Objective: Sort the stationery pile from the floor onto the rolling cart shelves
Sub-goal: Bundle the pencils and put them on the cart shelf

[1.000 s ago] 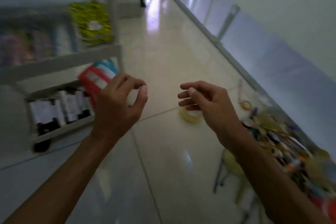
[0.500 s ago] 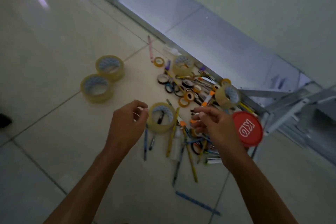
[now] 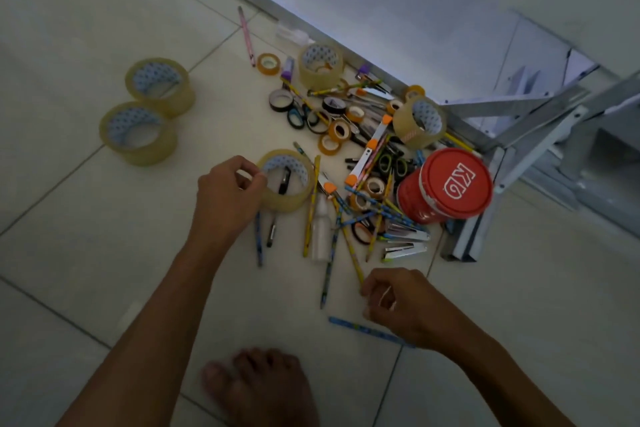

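Open tiled floor (image 3: 86, 253) along the left and near edges, bare but for two tape rolls (image 3: 138, 132) standing touching each other, well apart from the stationery pile (image 3: 346, 163). Blocked on the far right by a red canister (image 3: 446, 184) and the grey metal frame (image 3: 502, 156) against the wall. Narrow gap between the loose blue pencil (image 3: 363, 329) and the pile's near fringe.

White "KD" on red tub lid (image 3: 456, 183) (letters upside down to cam), no other legible txt
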